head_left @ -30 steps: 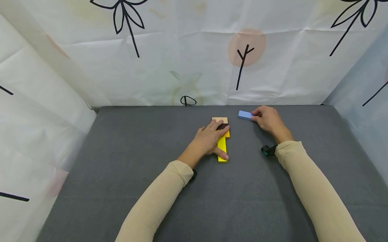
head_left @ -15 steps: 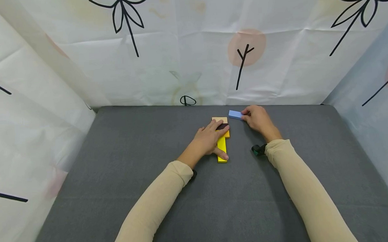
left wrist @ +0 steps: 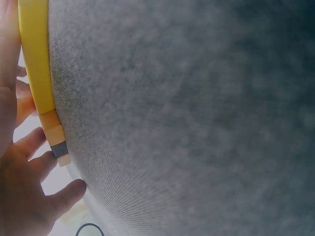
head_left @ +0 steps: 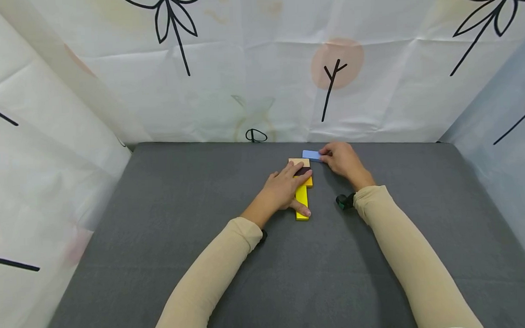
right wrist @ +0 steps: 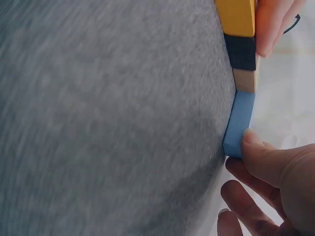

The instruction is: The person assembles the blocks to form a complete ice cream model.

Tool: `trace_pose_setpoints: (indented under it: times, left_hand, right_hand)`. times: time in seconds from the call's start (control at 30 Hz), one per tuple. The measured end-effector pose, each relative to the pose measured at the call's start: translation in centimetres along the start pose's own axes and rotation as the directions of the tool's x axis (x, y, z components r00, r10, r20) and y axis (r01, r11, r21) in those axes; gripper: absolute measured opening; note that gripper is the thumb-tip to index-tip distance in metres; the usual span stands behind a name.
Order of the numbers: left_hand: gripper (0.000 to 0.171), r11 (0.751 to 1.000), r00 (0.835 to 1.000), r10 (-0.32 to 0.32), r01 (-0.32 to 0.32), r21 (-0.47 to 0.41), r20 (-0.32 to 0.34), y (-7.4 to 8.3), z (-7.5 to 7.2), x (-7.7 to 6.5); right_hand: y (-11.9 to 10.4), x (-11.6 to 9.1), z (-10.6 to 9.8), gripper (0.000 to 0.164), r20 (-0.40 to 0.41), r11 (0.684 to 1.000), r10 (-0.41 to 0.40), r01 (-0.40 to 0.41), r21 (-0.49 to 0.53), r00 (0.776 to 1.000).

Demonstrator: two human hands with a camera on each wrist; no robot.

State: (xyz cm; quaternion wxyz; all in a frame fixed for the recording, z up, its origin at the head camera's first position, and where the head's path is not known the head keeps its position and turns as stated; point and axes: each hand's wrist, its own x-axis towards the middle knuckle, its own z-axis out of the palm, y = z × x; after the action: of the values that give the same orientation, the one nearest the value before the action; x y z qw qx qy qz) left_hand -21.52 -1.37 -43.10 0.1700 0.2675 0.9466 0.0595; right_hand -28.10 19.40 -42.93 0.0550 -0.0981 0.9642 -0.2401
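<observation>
My right hand (head_left: 342,160) pinches the right end of a flat blue block (head_left: 311,155) between thumb and fingers, near the back of the table. The block's far end is right at a beige block (right wrist: 244,79) in the right wrist view. Below the beige one, a dark brown block (head_left: 304,171), an orange block (head_left: 308,182) and a long yellow block (head_left: 301,196) continue the row toward me. My left hand (head_left: 280,188) rests on this row with fingers spread, partly covering the middle blocks, its thumb across the yellow one.
All the blocks lie on a grey cloth-covered table (head_left: 231,261). Behind it hangs a white curtain (head_left: 277,96) with printed plants, close to the blue block. More curtain encloses the left and right sides.
My right hand has slid the blue block leftward, from apart on the right to beside the top of the row. My left hand has stayed on the row.
</observation>
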Motion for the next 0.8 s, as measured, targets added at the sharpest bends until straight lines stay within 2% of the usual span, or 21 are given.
trace_pose_setpoints:
  times: [0.5,0.8]
  left_hand:
    - [0.116,1.0,1.0,-0.002,0.002,-0.004,0.015,0.0,-0.2,0.0]
    - [0.115,1.0,1.0,-0.004,0.004,0.001,0.027,-0.1,-0.2,0.0]
  right_hand:
    - [-0.8,1.2,0.7,0.028,-0.01,0.996,-0.085,0.085,0.042,0.996]
    - [-1.6,1.4,1.1,0.03,0.007,0.994,-0.095,0.094,0.052,0.995]
